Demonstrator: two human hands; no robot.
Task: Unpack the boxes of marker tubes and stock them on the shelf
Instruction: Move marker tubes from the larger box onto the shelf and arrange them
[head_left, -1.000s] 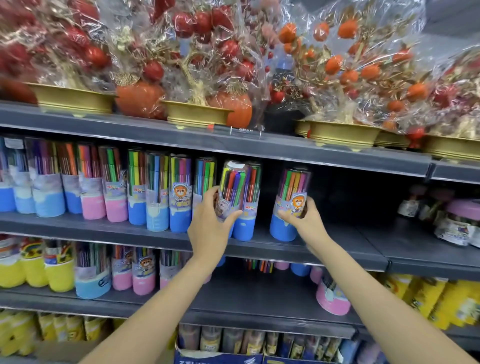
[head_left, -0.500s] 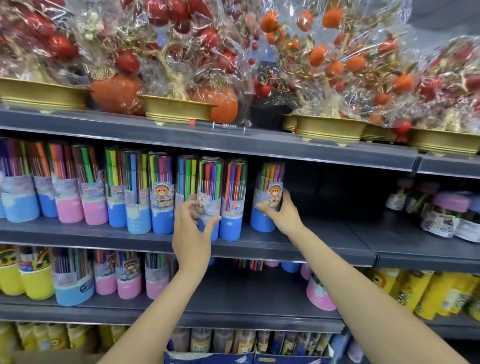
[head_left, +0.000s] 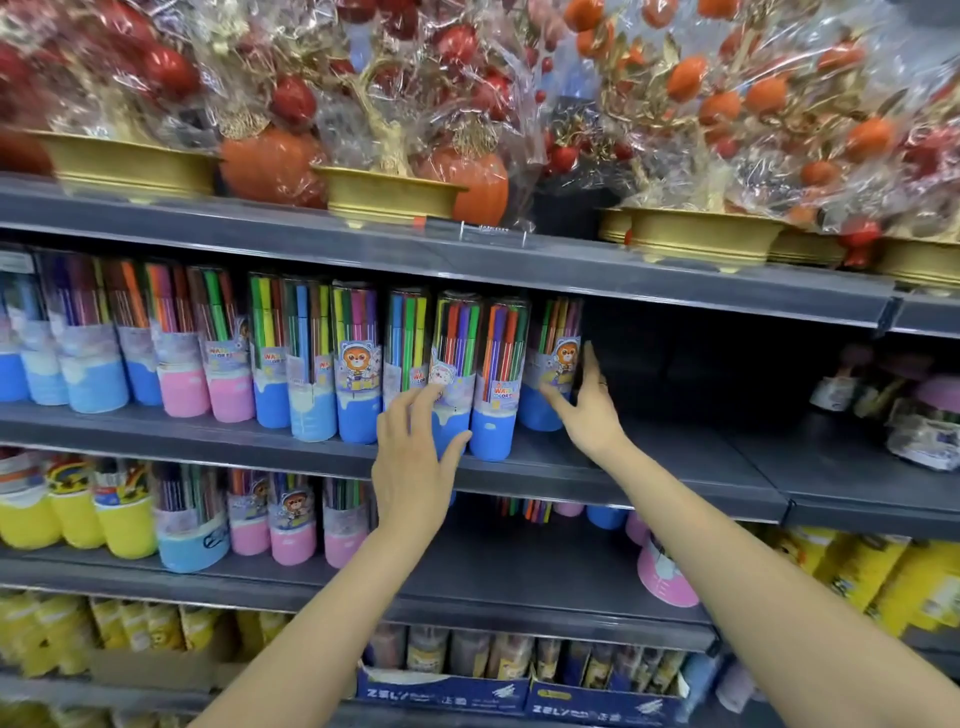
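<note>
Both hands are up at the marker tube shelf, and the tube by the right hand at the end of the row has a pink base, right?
Not quite. The head view shows the end marker tube, touched by the right hand, has a blue base, not pink. The rest holds: the left hand is also at that shelf, fingers on a blue-based tube.

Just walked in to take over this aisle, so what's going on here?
A person is stocking marker tubes on the middle shelf. The left hand has its fingers on a blue-based tube in the row, and the right hand rests against the end tube. To the right of it, the shelf stands unfilled.
</note>
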